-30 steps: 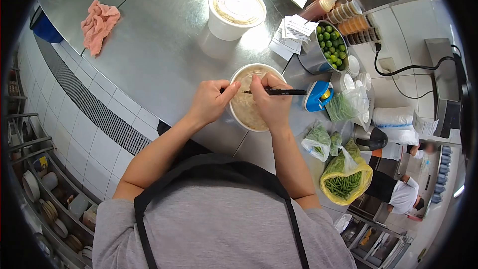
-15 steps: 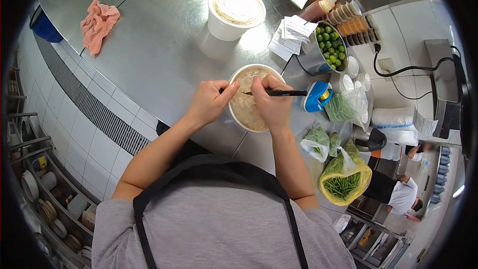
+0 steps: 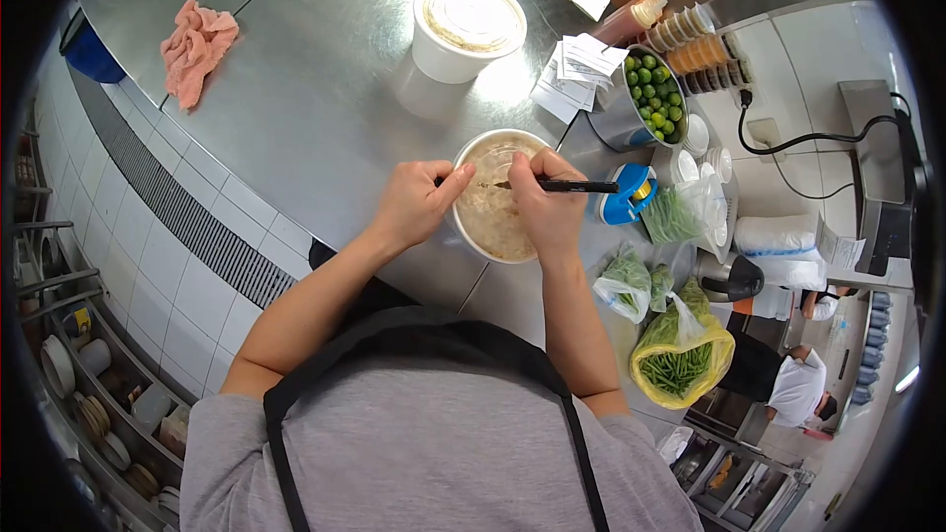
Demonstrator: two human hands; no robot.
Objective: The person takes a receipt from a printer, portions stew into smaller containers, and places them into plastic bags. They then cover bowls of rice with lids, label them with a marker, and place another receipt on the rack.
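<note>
A round white tub with a clear lid and pale brown contents stands on the steel counter in front of me. My right hand grips a black marker, its tip pointing left over the lid. Small dark marks show on the lid left of the tip. My left hand is closed at the tub's left rim, thumb against the edge. A small black piece, apparently the marker cap, shows between its thumb and fingers. Beyond them stands a second lidded white tub.
To the right are a blue tape dispenser, a metal container of limes, paper slips, and bags of green vegetables. A pink cloth lies at the left. Another person stands far right.
My right hand and the marker have shifted slightly right, so the marker tip sits farther from the dark marks. My left hand has stayed at the rim.
</note>
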